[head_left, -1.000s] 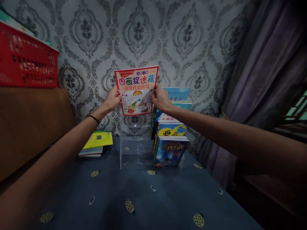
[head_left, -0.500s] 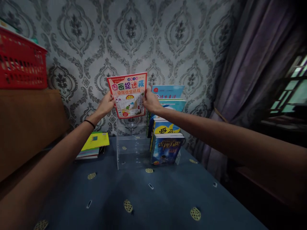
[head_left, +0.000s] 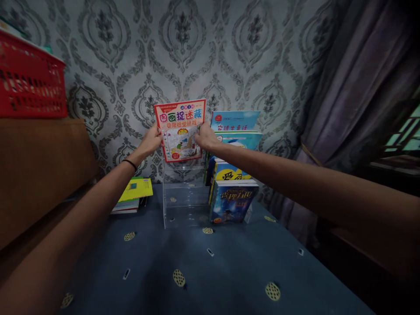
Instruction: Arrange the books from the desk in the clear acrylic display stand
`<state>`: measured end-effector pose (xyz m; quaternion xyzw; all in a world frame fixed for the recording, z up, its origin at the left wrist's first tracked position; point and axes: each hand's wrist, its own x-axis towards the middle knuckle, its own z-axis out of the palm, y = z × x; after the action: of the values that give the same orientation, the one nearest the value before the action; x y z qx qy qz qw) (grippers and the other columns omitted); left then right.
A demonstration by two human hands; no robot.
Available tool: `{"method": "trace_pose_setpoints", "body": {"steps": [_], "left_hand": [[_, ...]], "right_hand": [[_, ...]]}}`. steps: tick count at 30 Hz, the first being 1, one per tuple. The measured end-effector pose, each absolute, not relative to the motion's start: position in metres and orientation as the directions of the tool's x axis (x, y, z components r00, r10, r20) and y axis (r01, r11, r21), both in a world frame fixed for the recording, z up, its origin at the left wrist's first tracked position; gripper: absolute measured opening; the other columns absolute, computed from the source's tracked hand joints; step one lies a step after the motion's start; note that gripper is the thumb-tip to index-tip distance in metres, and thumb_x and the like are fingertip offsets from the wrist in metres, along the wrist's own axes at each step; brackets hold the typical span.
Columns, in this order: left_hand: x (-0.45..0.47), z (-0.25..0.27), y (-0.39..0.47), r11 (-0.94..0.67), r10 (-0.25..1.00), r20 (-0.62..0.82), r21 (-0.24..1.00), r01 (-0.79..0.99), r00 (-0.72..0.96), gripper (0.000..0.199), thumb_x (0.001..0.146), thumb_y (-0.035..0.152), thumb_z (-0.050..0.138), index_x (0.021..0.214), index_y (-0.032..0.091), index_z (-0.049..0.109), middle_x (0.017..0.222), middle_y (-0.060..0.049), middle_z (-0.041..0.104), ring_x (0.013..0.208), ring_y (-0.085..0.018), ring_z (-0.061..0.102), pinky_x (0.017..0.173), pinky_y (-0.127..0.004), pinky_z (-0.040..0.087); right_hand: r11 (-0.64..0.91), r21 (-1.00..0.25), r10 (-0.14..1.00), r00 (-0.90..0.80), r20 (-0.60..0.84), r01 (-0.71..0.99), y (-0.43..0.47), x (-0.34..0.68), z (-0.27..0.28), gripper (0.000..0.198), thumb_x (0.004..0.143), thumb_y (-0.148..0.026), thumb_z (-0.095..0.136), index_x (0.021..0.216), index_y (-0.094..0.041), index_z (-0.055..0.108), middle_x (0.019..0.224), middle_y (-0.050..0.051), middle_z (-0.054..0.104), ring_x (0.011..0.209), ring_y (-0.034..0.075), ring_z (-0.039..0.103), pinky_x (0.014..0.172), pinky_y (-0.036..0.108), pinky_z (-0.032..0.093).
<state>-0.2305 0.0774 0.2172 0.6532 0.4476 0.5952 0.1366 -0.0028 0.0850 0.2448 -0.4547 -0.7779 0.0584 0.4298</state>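
Note:
A red-bordered picture book stands upright at the top left of a clear acrylic book rack. On its left edge my left hand is closed, fingers behind the cover. My right hand grips the right edge, thumb on the front. To the right, the rack's tiers bear a light-blue book at the top, a teal book below it, a yellow-and-blue book and a dark-blue book at the front. Whether the red-bordered book's lower edge rests on the rack I cannot tell.
A yellow book tops a small stack left of the rack on the blue patterned tablecloth. A red basket sits on a brown box at far left. Patterned wallpaper rises behind; a grey-purple curtain hangs at right.
The view has shifted slightly, so the rack and books appear a little further right. Both hands keep hold of the red-bordered book, which now looks slightly more upright.

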Motion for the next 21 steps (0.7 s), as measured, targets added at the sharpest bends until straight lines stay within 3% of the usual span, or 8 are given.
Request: {"method": "trace_pose_setpoints", "body": {"steps": [9,21], "left_hand": [[-0.233,0.216,0.089,-0.54,0.782,0.619,0.729,0.421,-0.07,0.048,0.074,0.014,0.072,0.119,0.018,0.056,0.112,-0.01,0.074,0.097,-0.029,0.074,0.079,-0.043,0.066],[-0.241,0.206,0.101,-0.477,0.817,0.569,0.76,0.442,-0.096,0.05,0.07,0.016,0.075,0.116,0.018,0.056,0.098,-0.006,0.075,0.083,-0.023,0.073,0.072,-0.035,0.065]], "right_hand": [[0.47,-0.605,0.845,-0.129,0.519,0.643,0.068,-0.01,0.24,0.058,0.084,-0.009,0.056,0.139,-0.001,0.039,0.134,0.024,0.062,0.126,0.032,0.062,0.107,0.041,0.05],[0.513,-0.597,0.827,-0.166,0.538,0.617,0.086,-0.011,0.22,0.071,0.08,-0.006,0.051,0.148,-0.003,0.029,0.143,0.027,0.056,0.131,0.034,0.057,0.112,0.05,0.044]]}}
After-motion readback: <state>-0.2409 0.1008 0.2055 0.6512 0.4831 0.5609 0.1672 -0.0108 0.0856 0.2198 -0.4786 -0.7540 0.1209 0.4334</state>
